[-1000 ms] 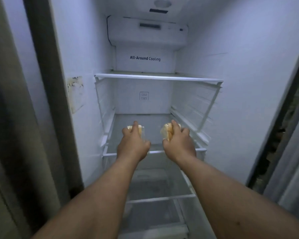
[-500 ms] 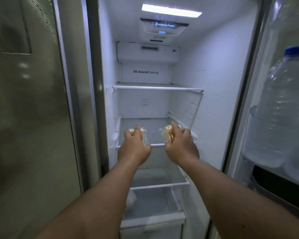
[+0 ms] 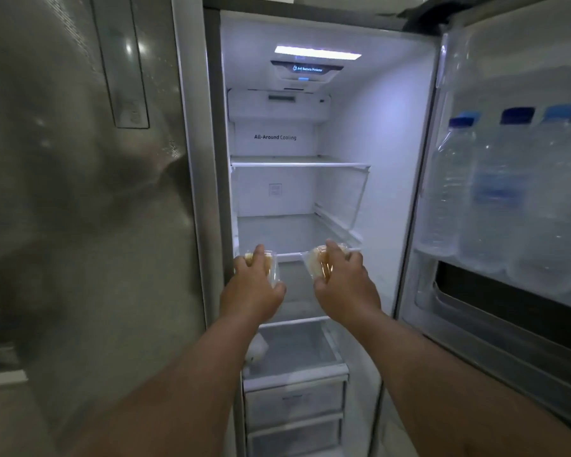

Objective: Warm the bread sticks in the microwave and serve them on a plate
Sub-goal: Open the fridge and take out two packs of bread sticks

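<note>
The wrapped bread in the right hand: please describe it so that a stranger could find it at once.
Start at the open fridge with its lit ceiling. In front of its middle glass shelf, two hands reach in. The right hand grips a pale golden bread pack in clear wrap, larger and more exposed than the bread in the left hand.

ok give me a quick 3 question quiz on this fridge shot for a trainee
1. True or false: each hand holds a wrapped bread pack.
2. Where do the water bottles stand? A) top shelf B) door rack C) bottom drawer
3. Fill in: the fridge's inside light is ___.

Key
1. True: the left hand grips one bread pack and the right hand grips the other bread pack.
2. B: the water bottles stand in the door rack.
3. On: the light glows.
</note>
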